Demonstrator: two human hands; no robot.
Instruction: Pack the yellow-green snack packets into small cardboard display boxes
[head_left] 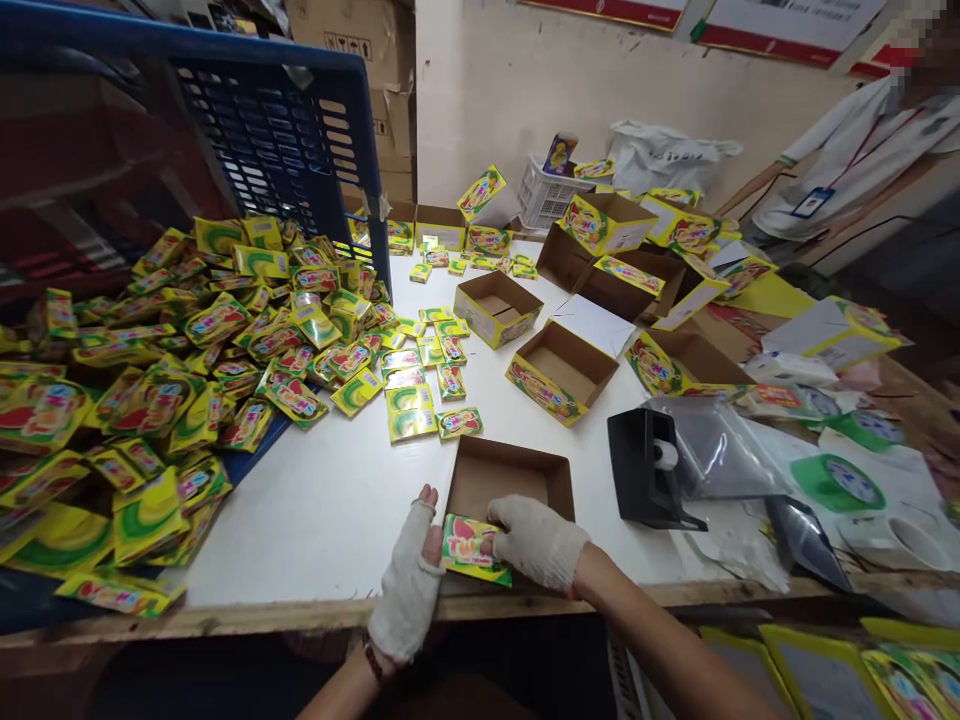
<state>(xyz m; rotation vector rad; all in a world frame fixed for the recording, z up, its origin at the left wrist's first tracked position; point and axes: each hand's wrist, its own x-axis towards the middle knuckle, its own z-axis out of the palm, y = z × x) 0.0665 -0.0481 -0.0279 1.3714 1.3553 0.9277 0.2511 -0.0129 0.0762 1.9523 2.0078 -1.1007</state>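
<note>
My right hand [541, 543], in a white fingerless glove, is closed on a yellow-and-green printed packet [472, 550] at the near side of an open brown-lined carton [510, 470]. My thumb lies over the packet's printed face. My left hand [409, 585], gloved the same way, rests beside the carton's near left corner with its fingers stretched out. Just beyond the carton, several small packets [411, 412] lie in loose rows on the white table [322, 520]. The carton's near right part is hidden behind my right hand.
A heap of packets [217, 330] spills from a blue crate [300, 130] on the left. Other open cartons [562, 372] stand ahead. A black tape dispenser [645, 470] and green tape rolls [836, 483] lie right. A person [862, 170] stands at the far right.
</note>
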